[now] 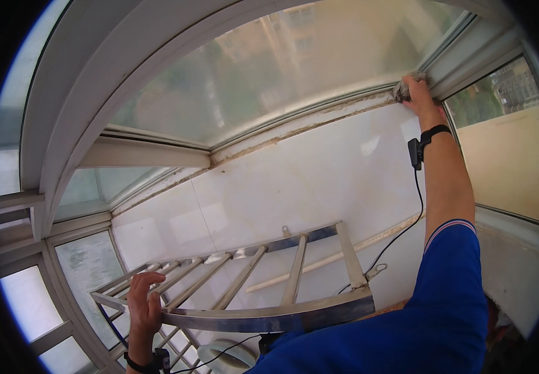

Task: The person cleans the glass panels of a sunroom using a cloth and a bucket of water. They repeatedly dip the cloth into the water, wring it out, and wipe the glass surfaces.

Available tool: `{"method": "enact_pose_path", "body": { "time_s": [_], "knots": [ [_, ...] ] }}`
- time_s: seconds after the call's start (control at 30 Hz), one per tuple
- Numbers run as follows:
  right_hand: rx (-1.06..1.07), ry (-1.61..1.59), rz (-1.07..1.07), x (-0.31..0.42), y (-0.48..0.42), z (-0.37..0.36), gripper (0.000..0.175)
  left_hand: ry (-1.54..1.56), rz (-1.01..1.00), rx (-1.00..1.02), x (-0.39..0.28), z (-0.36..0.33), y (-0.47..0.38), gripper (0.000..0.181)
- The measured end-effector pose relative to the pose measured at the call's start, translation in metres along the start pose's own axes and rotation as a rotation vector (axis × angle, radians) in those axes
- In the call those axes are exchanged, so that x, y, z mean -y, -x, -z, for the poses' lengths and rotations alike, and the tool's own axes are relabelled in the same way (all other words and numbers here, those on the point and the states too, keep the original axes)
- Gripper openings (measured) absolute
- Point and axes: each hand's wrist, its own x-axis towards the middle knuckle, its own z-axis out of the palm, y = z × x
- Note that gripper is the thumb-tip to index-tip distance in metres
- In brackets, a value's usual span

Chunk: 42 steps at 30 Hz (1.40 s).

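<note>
My right hand (419, 96) grips a crumpled grey cloth (404, 89) in the corner where the large window pane (269, 70) meets the side frame. The cloth touches the lower window frame there. My left hand (144, 299) is low on the left, by the rail of a stainless-steel, ladder-like frame (269, 322) with several rungs. Its fingers are bent and apart, with nothing seen between them. The wrist crosses in front of the rail, and I cannot tell whether it rests there.
Dirt lines the window ledge (297, 128) above a white wall panel (269, 182). A pale pole (316, 266) lies behind the rungs. A black cable (402, 238) hangs from the device on my right wrist. Beneath the frame is a round pale container (227, 354). A side window (507, 145) stands at right.
</note>
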Motion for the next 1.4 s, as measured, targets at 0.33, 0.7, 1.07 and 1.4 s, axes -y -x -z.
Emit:
{"method": "enact_pose_path", "body": {
  "time_s": [0.33, 0.7, 1.07, 1.4],
  "knots": [
    [0.099, -0.165, 0.239, 0.078, 0.012, 0.033, 0.059, -0.024, -0.046, -0.033, 0.000, 0.001, 0.004, 0.029],
    [0.081, -0.125, 0.608, 0.218, 0.102, 0.058, 0.061, -0.025, -0.066, -0.079, 0.001, 0.001, 0.011, 0.025],
    [0.278, 0.019, 1.009, 0.149, 0.223, -0.069, 0.054, -0.028, -0.033, -0.085, 0.005, 0.004, 0.014, 0.026],
    [0.508, 0.559, 1.521, 0.126, 0.358, -0.175, 0.065, -0.013, -0.008, -0.098, 0.005, 0.005, 0.016, 0.027]
  ]
}}
